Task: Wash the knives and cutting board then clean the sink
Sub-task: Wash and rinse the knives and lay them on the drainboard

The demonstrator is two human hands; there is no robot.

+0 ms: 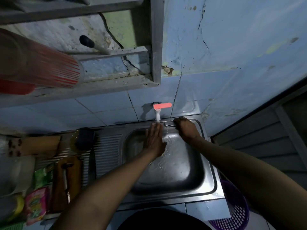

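— Rinsing looks to be the step in hand: the left hand (155, 138) lies flat with straight fingers under the tap (157, 116), water spreading over the basin of the sink (174, 171) below it. What is the other one doing?

— The right hand (185, 128) is curled at the sink's back rim, just right of the tap. A thin metal piece (169, 125) pokes out from its fist toward the spout; the fingers seem closed round it, though what the piece is cannot be told.

— And the things to be washed?

— Well off to the left. A knife (66, 183) lies on the brown cutting board (66, 180), which rests on the ribbed drainboard (106, 155) of the counter. Both run lengthwise toward and away from the person, roughly parallel to the left forearm.

— So which hand is nearer?

— The left one, clearly; the board sits beside that forearm, apart from it, while the right hand is across the basin at the far corner. A reach for the board or knife would likely fall to the left hand, swinging outward and back from the stream.

— Nothing in the basin?

— Only running water, as far as can be seen.
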